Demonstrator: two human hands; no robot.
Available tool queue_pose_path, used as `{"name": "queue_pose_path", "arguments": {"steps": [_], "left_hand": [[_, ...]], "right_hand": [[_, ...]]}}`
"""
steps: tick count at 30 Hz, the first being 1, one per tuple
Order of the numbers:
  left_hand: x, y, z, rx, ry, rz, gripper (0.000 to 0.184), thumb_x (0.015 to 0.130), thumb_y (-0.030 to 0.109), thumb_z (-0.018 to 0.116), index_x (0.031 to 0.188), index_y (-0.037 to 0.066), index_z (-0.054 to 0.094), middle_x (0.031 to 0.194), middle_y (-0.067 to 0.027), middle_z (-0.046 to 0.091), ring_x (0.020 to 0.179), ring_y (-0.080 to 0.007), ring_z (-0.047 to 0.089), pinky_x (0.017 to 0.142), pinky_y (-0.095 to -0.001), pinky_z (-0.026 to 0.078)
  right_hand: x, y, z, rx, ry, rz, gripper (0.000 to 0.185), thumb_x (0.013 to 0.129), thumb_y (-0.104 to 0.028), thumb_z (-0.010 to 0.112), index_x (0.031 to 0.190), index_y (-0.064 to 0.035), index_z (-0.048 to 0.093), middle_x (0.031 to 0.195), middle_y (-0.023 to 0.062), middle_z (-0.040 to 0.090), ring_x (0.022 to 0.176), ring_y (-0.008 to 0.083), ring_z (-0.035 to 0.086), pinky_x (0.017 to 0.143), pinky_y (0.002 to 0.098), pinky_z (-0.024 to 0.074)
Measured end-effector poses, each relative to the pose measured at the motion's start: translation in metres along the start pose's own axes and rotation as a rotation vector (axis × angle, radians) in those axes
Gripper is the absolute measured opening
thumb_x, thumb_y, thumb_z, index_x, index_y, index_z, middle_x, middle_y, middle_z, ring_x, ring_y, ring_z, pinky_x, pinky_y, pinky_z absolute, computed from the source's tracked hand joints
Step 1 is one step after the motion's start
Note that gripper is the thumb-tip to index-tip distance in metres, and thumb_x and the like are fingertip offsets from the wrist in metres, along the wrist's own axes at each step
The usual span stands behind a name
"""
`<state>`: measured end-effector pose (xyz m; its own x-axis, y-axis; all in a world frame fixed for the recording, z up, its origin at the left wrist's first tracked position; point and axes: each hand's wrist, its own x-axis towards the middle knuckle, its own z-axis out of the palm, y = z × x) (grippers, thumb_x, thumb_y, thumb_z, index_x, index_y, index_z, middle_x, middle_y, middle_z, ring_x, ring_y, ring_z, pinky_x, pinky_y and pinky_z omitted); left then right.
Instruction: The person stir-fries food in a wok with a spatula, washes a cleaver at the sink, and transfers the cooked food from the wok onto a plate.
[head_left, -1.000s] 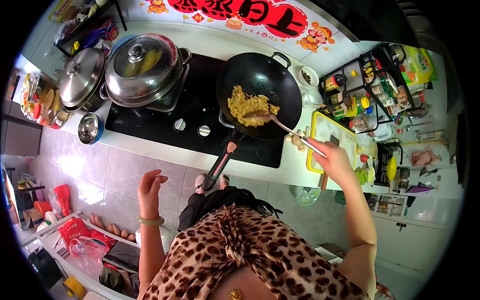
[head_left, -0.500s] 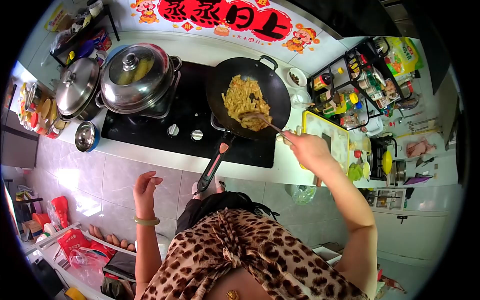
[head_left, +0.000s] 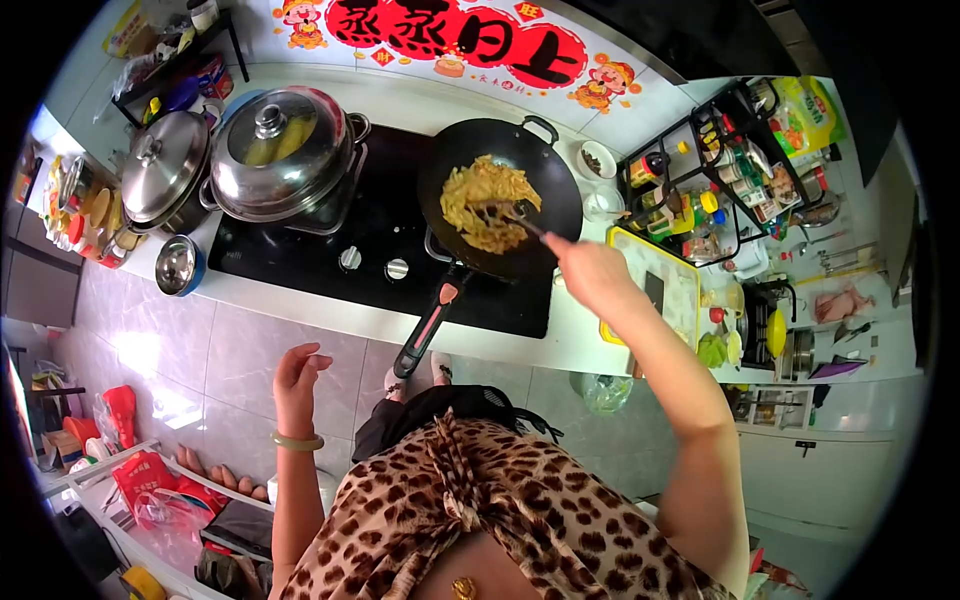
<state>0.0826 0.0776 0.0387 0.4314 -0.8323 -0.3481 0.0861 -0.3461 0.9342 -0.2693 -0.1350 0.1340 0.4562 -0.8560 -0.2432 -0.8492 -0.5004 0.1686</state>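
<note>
My right hand (head_left: 592, 272) is closed round the handle of a metal spatula (head_left: 527, 226), whose head lies in the yellowish sliced food (head_left: 487, 190) in the black wok (head_left: 548, 170). The wok sits on the right side of the black cooktop (head_left: 300, 262), its handle (head_left: 428, 330) pointing toward my body. Nothing touches that handle. My left hand (head_left: 298, 375) hangs in the air left of the wok handle, fingers loosely curled and apart, holding nothing.
A lidded steamer (head_left: 270, 165) stands on the cooktop's left, beside another lidded pot (head_left: 160, 175) and a metal bowl (head_left: 180, 266). Right of the wok are small bowls (head_left: 596, 160), a yellow-rimmed cutting board (head_left: 686, 290) and a black seasoning rack (head_left: 625, 185).
My right hand has moved left and farther over the wok with the spatula, and the food is shifted and turned. The left hand stays nearly in place, empty.
</note>
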Motion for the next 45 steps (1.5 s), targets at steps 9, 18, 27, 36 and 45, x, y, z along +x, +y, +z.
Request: {"name": "queue_pose_path", "arguments": {"steps": [9,18,27,36,45], "left_hand": [[-0.002,0.004,0.000,-0.019,0.053,-0.025,0.019,0.084,0.000,0.048,0.101,0.000,0.056,0.083,-0.0064,0.063,0.079,-0.0117,0.059,0.073,-0.0231,0.043],[-0.011,0.008,0.004,0.010,0.041,-0.040,0.018,0.086,0.002,0.048,0.101,0.000,0.056,0.084,-0.0073,0.064,0.080,-0.0127,0.060,0.075,-0.0238,0.043],[0.005,0.002,0.011,-0.019,-0.009,-0.032,0.018,0.085,0.001,0.048,0.101,-0.001,0.056,0.083,-0.0068,0.063,0.081,-0.0128,0.059,0.077,-0.0242,0.044],[0.014,0.006,0.008,0.002,-0.033,0.025,0.020,0.084,-0.002,0.046,0.101,-0.002,0.056,0.083,-0.0076,0.063,0.080,-0.0132,0.060,0.077,-0.0240,0.045],[0.006,0.002,0.005,-0.021,-0.006,-0.012,0.019,0.083,-0.001,0.047,0.100,-0.001,0.056,0.082,-0.0073,0.063,0.080,-0.0136,0.060,0.075,-0.0242,0.045]], "right_hand": [[-0.014,0.128,-0.028,0.886,-0.285,0.422,0.031,0.086,-0.018,0.054,0.112,-0.0022,0.056,0.067,0.0048,0.057,0.043,0.0071,0.045,0.039,0.0233,0.0340],[0.047,0.085,0.042,1.658,-0.407,0.331,0.037,0.086,-0.015,0.055,0.122,-0.0101,0.051,0.067,0.0005,0.051,0.044,0.0018,0.035,0.038,0.0154,0.0250],[-0.054,0.033,0.005,0.362,0.063,-0.018,0.041,0.079,-0.010,0.056,0.120,-0.0173,0.055,0.079,0.0127,0.059,0.069,0.0295,0.060,0.061,0.0401,0.0463],[-0.034,0.020,-0.013,0.143,-0.060,0.094,0.038,0.077,-0.011,0.052,0.115,-0.0157,0.056,0.078,0.0166,0.059,0.069,0.0337,0.059,0.063,0.0432,0.0474],[0.003,0.017,-0.005,0.145,-0.042,0.157,0.038,0.079,-0.012,0.051,0.116,-0.0155,0.055,0.076,0.0167,0.061,0.074,0.0339,0.059,0.062,0.0441,0.0464]]}}
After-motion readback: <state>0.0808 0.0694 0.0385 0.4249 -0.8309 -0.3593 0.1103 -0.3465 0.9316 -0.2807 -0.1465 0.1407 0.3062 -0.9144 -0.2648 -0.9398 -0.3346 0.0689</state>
